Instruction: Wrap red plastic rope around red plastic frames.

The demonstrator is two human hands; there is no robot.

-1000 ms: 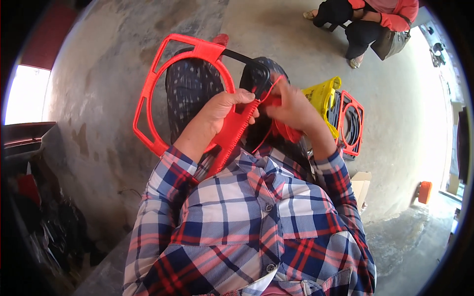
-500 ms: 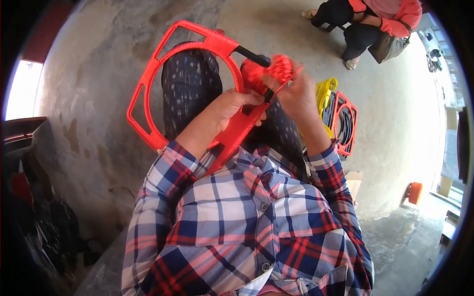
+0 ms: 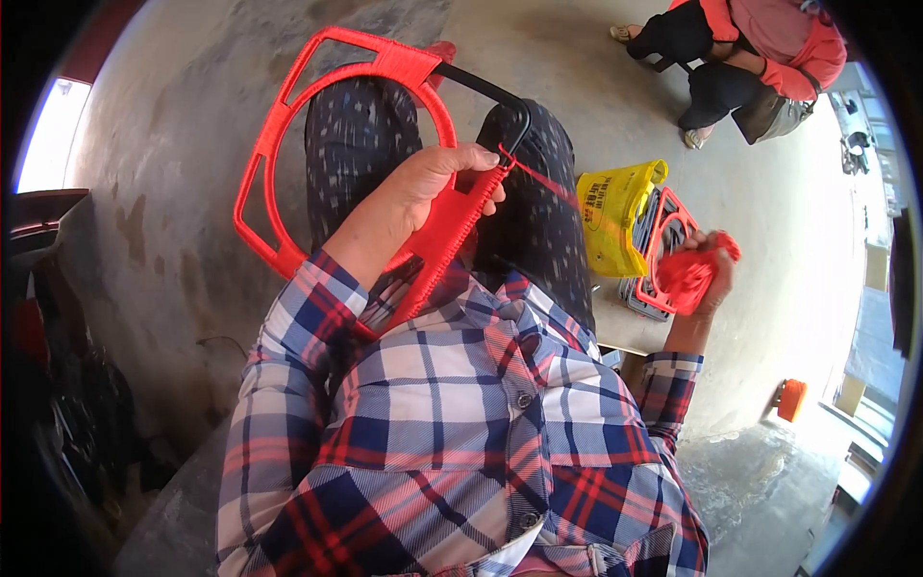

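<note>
Across my lap lies a metal frame (image 3: 404,63) with an inner ring, mostly wrapped in red cord; a bare black stretch shows at its upper right corner. My left hand (image 3: 444,181) grips the wrapped side just below that bare corner, thumb on top. Out to the right, my right hand (image 3: 710,279) is closed round a bundle of red cord (image 3: 688,273), a little blurred. A strand of red cord (image 3: 543,179) runs from the frame by my left thumb toward the bundle.
To my right stand a yellow bag (image 3: 615,216) and a stack of similar frames (image 3: 663,216), the top one partly red. A seated person (image 3: 760,58) with a grey handbag (image 3: 772,113) is at the far right. Dark items (image 3: 96,433) lie at the left. An orange object (image 3: 790,399) sits right.
My right hand has swung from beside the frame out to the right with the cord bundle, drawing out a strand. My left hand still holds the frame, which shifted slightly up and left.
</note>
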